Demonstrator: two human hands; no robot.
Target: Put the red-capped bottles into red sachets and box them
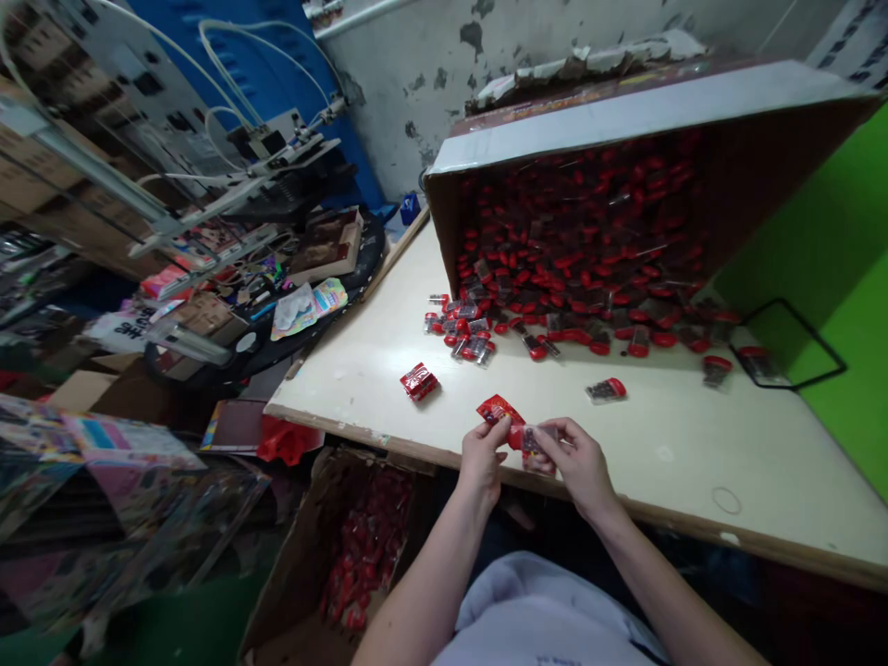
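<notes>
Near the table's front edge, my left hand (pixel 481 459) pinches a red printed wrapper (pixel 497 407), which sticks up beyond the fingers. Close beside it, my right hand (pixel 584 464) grips a small clear container with a red cap (pixel 533 438). The two items meet between my hands; whether the container is partly inside the wrapper I cannot tell. A folded red packet (pixel 419 381) lies on the table to the left. One loose red-capped container (pixel 606 390) rests beyond my right hand.
A large cardboard box (pixel 624 111) lies on its side, spilling many red-capped containers (pixel 555 277) onto the white table (pixel 361 384). Below the edge stands a carton (pixel 291 564) holding red packets. A black wire frame (pixel 797 381) is at right; a machine (pixel 236 176) stands left.
</notes>
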